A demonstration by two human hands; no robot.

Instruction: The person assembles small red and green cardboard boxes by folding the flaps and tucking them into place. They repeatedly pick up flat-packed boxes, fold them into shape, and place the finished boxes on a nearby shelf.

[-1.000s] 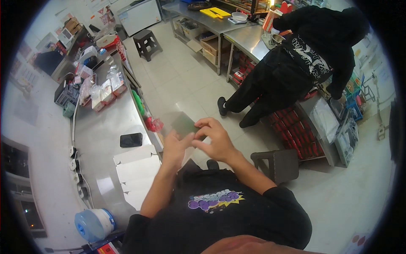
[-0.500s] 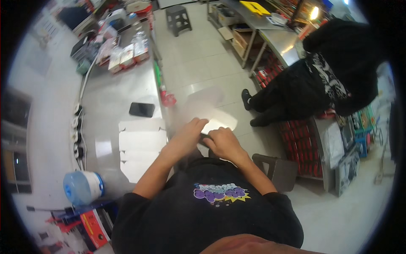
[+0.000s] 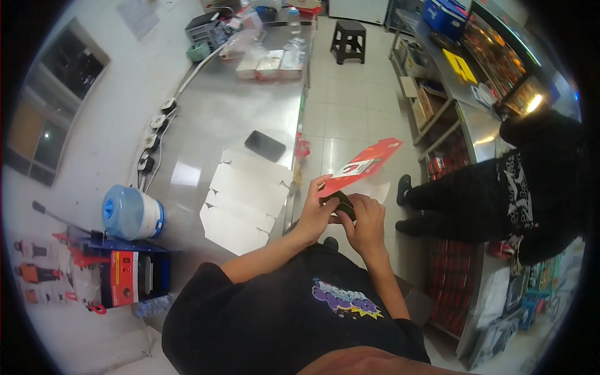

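Observation:
In front of my body, a partly folded red and white printed cardboard box (image 3: 361, 170) is held in the air, its red flap standing up and out to the right. A dark section of it lies between my hands. My left hand (image 3: 314, 215) grips it from the left, with fingers behind the red panel and the thumb on the dark part. My right hand (image 3: 367, 220) pinches the dark part from the right, fingers bent over it. On the metal table to the left lies a flat white die-cut cardboard sheet (image 3: 244, 200), beside a dark phone (image 3: 265, 145).
The metal table (image 3: 206, 125) carries several white and red boxes (image 3: 270, 64) at its far end. A blue water jug (image 3: 128, 212) stands at left. A black stool (image 3: 349, 42) is on the floor ahead. At right, a person in black (image 3: 487, 181) stands by another counter.
The cardboard has turned from its pale side to its red printed side, with a flap now raised. My hands have come closer together around it. The view has shifted toward the left.

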